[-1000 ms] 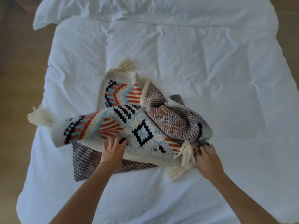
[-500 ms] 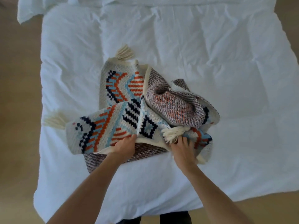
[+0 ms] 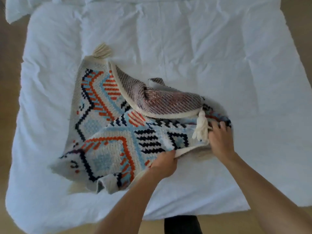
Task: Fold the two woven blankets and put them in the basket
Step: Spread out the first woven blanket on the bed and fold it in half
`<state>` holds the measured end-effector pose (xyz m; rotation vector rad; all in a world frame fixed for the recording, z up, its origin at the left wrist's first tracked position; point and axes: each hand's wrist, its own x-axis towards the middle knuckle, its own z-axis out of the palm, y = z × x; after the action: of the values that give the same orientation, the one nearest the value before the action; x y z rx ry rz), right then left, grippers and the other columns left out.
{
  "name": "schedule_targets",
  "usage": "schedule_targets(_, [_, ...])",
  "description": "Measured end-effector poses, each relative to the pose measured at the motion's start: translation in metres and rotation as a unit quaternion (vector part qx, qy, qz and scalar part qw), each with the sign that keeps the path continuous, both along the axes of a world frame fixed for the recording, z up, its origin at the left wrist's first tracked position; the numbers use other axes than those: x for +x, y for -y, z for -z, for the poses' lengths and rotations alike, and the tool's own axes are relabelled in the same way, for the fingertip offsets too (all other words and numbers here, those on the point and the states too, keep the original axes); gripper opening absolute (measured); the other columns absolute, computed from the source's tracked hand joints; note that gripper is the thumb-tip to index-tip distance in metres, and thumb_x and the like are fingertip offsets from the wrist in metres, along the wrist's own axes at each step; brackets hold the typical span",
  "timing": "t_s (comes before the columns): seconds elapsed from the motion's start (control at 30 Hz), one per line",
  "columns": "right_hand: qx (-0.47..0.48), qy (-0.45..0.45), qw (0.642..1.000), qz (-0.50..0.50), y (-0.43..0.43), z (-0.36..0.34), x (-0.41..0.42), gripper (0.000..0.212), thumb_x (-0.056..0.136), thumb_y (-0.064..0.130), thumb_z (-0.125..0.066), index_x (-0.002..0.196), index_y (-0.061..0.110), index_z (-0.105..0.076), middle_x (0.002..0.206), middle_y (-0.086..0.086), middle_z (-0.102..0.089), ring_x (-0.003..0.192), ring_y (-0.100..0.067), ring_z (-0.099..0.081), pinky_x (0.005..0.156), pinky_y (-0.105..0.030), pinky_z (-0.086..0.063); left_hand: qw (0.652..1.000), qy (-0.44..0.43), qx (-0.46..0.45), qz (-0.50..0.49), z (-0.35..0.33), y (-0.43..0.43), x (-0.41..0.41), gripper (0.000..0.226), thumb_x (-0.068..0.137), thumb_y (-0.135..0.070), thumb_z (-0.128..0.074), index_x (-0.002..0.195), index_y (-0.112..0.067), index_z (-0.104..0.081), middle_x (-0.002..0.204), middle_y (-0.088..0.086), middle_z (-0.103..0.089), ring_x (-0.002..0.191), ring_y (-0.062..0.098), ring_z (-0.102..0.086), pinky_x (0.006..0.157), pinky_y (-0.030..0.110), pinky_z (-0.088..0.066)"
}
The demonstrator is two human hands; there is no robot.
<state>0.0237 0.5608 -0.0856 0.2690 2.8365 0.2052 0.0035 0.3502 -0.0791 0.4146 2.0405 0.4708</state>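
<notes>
A woven blanket (image 3: 108, 149) with cream ground and orange, blue and navy patterns lies rumpled on the bed, one corner flipped to show its brownish striped back (image 3: 160, 102). Cream tassels hang at its corners. My left hand (image 3: 164, 163) grips the blanket's cream near edge, fingers curled over it. My right hand (image 3: 219, 141) holds the blanket's right end beside a cream tassel (image 3: 201, 128), fingers dug into the fabric. I see only one blanket; no basket is in view.
The white duvet (image 3: 202, 56) covers the whole bed, with a pillow edge (image 3: 20, 9) at the far left. Tan floor (image 3: 10, 81) shows on both sides and at the near edge. A dark shape (image 3: 182, 224) sits below the bed's foot.
The blanket has been spread wider and flatter toward the left and toward me. My right hand moved right along the edge; my left hand shifted right and took a fresh grip.
</notes>
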Motion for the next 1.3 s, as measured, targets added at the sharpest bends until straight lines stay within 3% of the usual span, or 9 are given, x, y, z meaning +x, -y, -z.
schedule_targets(0.2, [0.011,-0.046,0.997,0.054,-0.122,-0.011,0.019,0.035,0.066,-0.010,-0.067,0.100,-0.003,-0.066,0.105,-0.023,-0.060,0.099,-0.042,-0.052,0.074,-0.049,-0.047,0.990,0.005,0.081,-0.115,-0.012,-0.165,0.048,0.024,0.100,-0.019,-0.034,0.118,-0.007,-0.044,0.100,0.011,-0.057,0.084,0.024,-0.057,0.071,0.033,-0.050])
schedule_targets(0.37, [-0.148,-0.072,0.985,0.055,-0.128,-0.003,0.050,0.065,0.062,-0.007,-0.070,0.123,0.014,-0.059,0.137,-0.021,-0.043,0.120,-0.045,-0.043,0.091,-0.049,-0.043,0.989,0.008,0.071,-0.133,-0.001,-0.188,0.048,0.043,0.099,-0.023,-0.036,0.142,-0.018,-0.029,0.128,0.006,-0.055,0.104,0.024,-0.059,0.084,0.033,-0.050])
schedule_targets(0.53, [-0.259,-0.066,0.961,0.073,-0.087,0.004,0.079,0.041,0.090,0.032,-0.044,0.127,0.017,-0.051,0.110,-0.015,-0.055,0.093,-0.033,-0.057,0.071,-0.042,-0.053,0.993,-0.065,-0.060,-0.076,0.012,-0.134,0.027,0.049,0.090,-0.003,-0.042,0.137,-0.015,-0.040,0.136,0.010,-0.039,0.125,0.026,-0.039,0.106,0.044,-0.038])
schedule_targets(0.7, [-0.248,0.016,0.968,0.044,-0.044,0.026,0.096,0.071,0.075,0.057,-0.061,0.134,0.024,-0.039,0.101,-0.013,-0.054,0.079,-0.028,-0.056,0.056,-0.036,-0.051,0.983,-0.088,-0.157,0.034,0.020,-0.084,0.035,0.058,0.083,-0.022,-0.058,0.136,-0.021,-0.035,0.140,0.007,-0.029,0.130,0.028,-0.027,0.105,0.045,-0.036])
schedule_targets(0.8, [-0.202,0.023,0.977,0.063,-0.026,0.038,0.092,0.069,0.061,0.025,-0.084,0.122,0.026,-0.051,0.088,-0.014,-0.056,0.066,-0.025,-0.054,0.046,-0.033,-0.045,0.972,-0.103,-0.178,0.111,0.028,-0.074,0.048,0.071,0.080,-0.043,-0.064,0.137,-0.022,-0.028,0.136,0.009,-0.029,0.126,0.029,-0.030,0.102,0.049,-0.037])
schedule_targets(0.93, [-0.222,-0.012,0.973,0.062,-0.038,0.042,0.088,0.048,0.051,-0.001,-0.086,0.092,0.010,-0.064,0.081,-0.016,-0.058,0.061,-0.026,-0.057,0.042,-0.028,-0.047,0.965,-0.129,-0.172,0.150,0.036,-0.078,0.050,0.054,0.089,-0.024,-0.060,0.137,-0.022,-0.034,0.139,0.011,-0.038,0.128,0.028,-0.036,0.103,0.046,-0.039])
schedule_targets(1.03, [-0.209,-0.038,0.974,0.079,-0.073,0.034,0.087,0.034,0.058,-0.007,-0.079,0.087,0.000,-0.063,0.084,-0.021,-0.057,0.067,-0.034,-0.059,0.044,-0.033,-0.048,0.988,-0.084,-0.097,0.084,0.027,-0.109,0.052,0.045,0.092,-0.017,-0.052,0.134,-0.018,-0.037,0.137,0.011,-0.043,0.124,0.030,-0.046,0.099,0.043,-0.045])
schedule_targets(1.17, [-0.069,-0.065,0.989,0.111,-0.142,0.021,0.088,0.019,0.065,-0.008,-0.068,0.082,-0.002,-0.061,0.081,-0.026,-0.052,0.068,-0.041,-0.054,0.047,-0.041,-0.047,0.996,-0.040,0.013,0.078,0.005,-0.177,0.069,0.035,0.090,-0.006,-0.049,0.124,-0.009,-0.038,0.126,0.016,-0.042,0.115,0.038,-0.049,0.093,0.048,-0.044])
schedule_targets(1.3, [-0.002,-0.030,0.993,0.114,-0.168,0.012,0.085,0.023,0.066,-0.010,-0.070,0.086,-0.003,-0.060,0.083,-0.026,-0.052,0.072,-0.040,-0.052,0.055,-0.043,-0.046,0.993,-0.083,0.032,0.082,0.005,-0.188,0.066,0.046,0.086,-0.002,-0.056,0.128,-0.008,-0.039,0.133,0.014,-0.039,0.125,0.031,-0.039,0.100,0.044,-0.043])
